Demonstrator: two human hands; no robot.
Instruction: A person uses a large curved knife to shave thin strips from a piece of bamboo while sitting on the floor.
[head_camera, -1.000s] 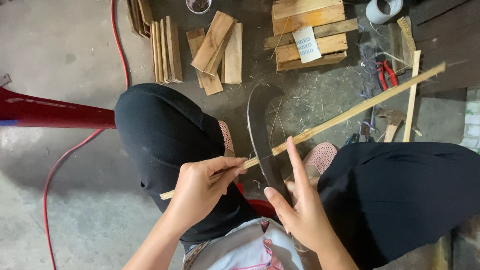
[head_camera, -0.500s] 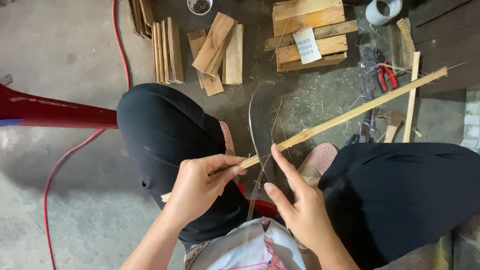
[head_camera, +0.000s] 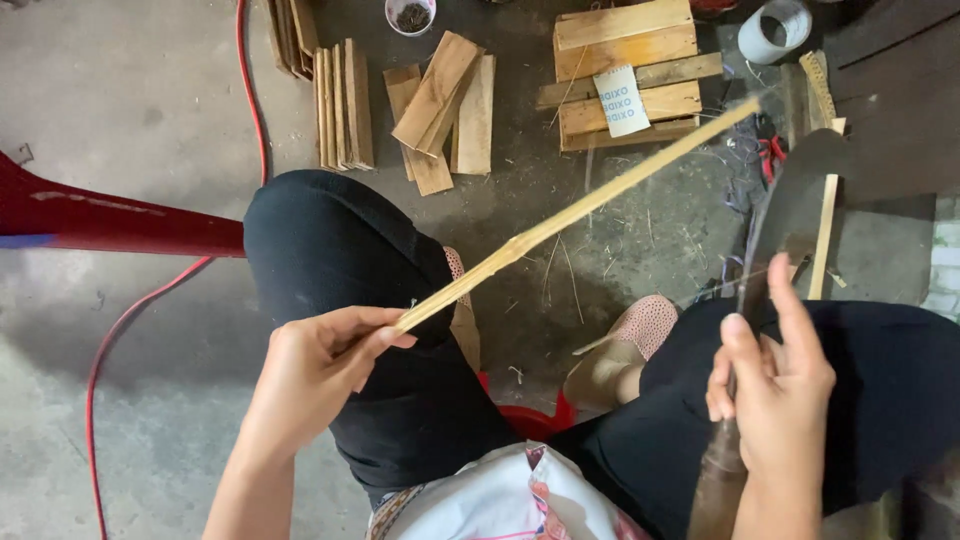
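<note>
A long, thin bamboo strip (head_camera: 570, 215), pale yellow and flat-sided with a slight knot at its middle, slants from the lower left up toward the upper right, over the person's knees and the littered floor. Its near end is pinched in the left hand (head_camera: 315, 375), thumb pressed against curled fingers around the strip. The far end tapers and blurs near a stack of wood.

The right hand (head_camera: 775, 385) is wrapped around the dark, worn handle of a heavy knife (head_camera: 790, 215), fingers closed on it with the forefinger stretched up along the back. The blade is broad, dull grey and blurred, rising well apart from the strip.

Both knees are in smooth black trousers (head_camera: 340, 260), and a foot in a pink dotted slipper (head_camera: 645, 325) shows between them. A bit of red plastic stool (head_camera: 535, 420) peeks out below.

The floor is rough grey concrete (head_camera: 120, 120), strewn with fine fibres and shavings. Ahead lie short, flat wooden slats (head_camera: 440, 105), some stacked on edge, some overlapping loosely, and a squarer pile of wooden blocks (head_camera: 620, 70) with a small white label on top. Near them stand a small white cup (head_camera: 410, 15) of dark bits and a white roll of tape (head_camera: 775, 30). A thin red cable (head_camera: 250, 80) curves across the floor on the left beside a red plastic leg (head_camera: 110, 215)
</note>
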